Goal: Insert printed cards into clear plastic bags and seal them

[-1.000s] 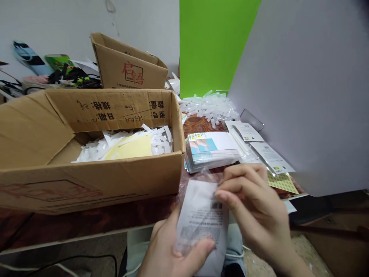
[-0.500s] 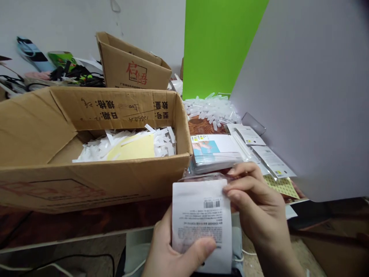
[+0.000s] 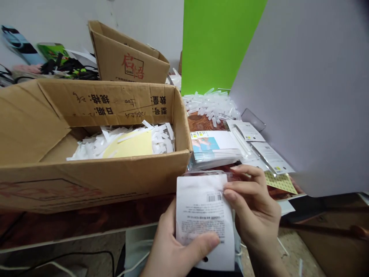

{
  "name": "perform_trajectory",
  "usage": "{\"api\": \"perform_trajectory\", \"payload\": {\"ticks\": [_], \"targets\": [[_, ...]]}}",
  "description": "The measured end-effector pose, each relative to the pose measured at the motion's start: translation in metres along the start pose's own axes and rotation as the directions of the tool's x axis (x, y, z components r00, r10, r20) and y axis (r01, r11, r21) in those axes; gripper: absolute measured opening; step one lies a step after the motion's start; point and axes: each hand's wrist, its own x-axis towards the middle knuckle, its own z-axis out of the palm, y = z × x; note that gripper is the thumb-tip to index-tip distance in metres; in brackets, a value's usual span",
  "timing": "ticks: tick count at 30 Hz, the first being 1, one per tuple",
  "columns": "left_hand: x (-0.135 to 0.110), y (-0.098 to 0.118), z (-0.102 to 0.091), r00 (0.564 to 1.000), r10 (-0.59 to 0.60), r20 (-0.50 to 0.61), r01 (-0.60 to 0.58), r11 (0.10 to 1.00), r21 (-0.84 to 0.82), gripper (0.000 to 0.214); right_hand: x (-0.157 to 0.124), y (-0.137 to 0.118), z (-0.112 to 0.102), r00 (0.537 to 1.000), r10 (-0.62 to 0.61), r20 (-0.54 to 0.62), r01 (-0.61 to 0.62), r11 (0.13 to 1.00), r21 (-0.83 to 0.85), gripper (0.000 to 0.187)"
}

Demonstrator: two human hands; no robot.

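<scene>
Both hands hold a white printed card (image 3: 201, 219) with a barcode (image 3: 214, 197), and a clear plastic sleeve (image 3: 207, 173) shows along its top edge. My left hand (image 3: 175, 250) grips the card's lower left side, with the thumb across the printed text. My right hand (image 3: 253, 204) pinches its upper right edge between thumb and fingers. Just beyond the card lies a stack of packaged cards (image 3: 215, 152) with a blue and pink picture.
An open cardboard box (image 3: 86, 184) at left holds white plastic strips (image 3: 160, 140) and a pale yellow sheet (image 3: 129, 145). Clear plastic tubes (image 3: 210, 105) lie heaped on the wooden table (image 3: 203, 123). Printed packets (image 3: 271, 157) lie at right, below a grey board (image 3: 302, 88).
The card has swung from a blurred tilt to upright, with its barcode side facing me. My view has shifted slightly, and both hands still hold the card.
</scene>
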Motion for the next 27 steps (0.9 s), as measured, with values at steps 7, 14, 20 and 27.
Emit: {"api": "perform_trajectory", "payload": {"ticks": [7,14,20,27], "targets": [[-0.005,-0.001,0.004,0.988,-0.043,-0.147,0.049,0.998,0.038,0.042,0.014,0.004,-0.014,0.921,0.236,0.31,-0.303,0.934,0.188,0.004],[-0.002,-0.014,-0.018,0.999,0.042,0.008,-0.043,0.977,0.208,0.046,0.022,-0.005,-0.03,0.864,0.221,0.453,-0.343,0.916,0.207,0.009],[-0.006,-0.01,-0.022,0.994,-0.1,0.05,0.081,0.955,0.286,0.043,0.043,-0.005,-0.031,0.682,0.492,0.541,-0.731,0.481,0.484,0.015],[-0.004,-0.03,-0.013,0.996,-0.009,-0.083,0.021,0.988,0.15,0.059,0.024,0.001,-0.009,0.569,0.434,0.699,-0.821,0.36,0.444,0.074]]}}
